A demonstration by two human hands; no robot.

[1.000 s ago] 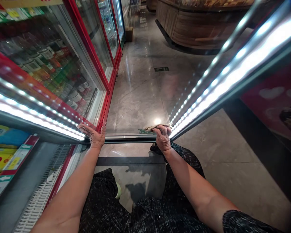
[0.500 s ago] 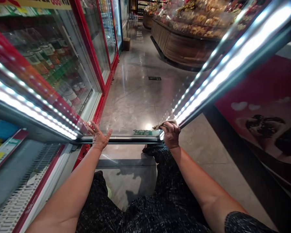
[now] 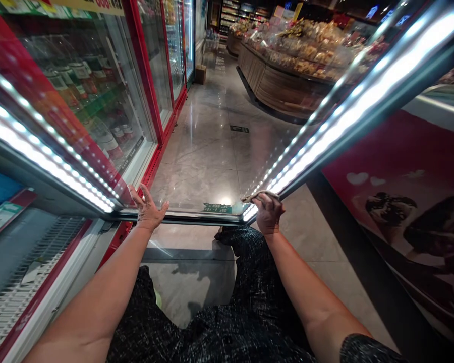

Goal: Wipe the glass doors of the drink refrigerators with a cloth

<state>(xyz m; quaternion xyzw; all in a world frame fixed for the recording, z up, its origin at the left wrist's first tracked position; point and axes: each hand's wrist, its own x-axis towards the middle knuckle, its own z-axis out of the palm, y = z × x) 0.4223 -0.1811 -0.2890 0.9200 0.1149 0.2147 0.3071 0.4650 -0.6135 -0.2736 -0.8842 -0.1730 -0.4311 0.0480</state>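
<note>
— Our right hand has shifted rightward since a second ago, hasn't it?
— Yes, its grip clamped on one cloth, by the right of two light strips. Our left hand spreads, grip apart, at one glass door.

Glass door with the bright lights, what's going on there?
A person has both hands at the bottom of the glass door. The left hand is spread open near the lower left corner, holding nothing. The right hand grips a cloth by the lower right corner. Bright light strips run up both sides.
</note>
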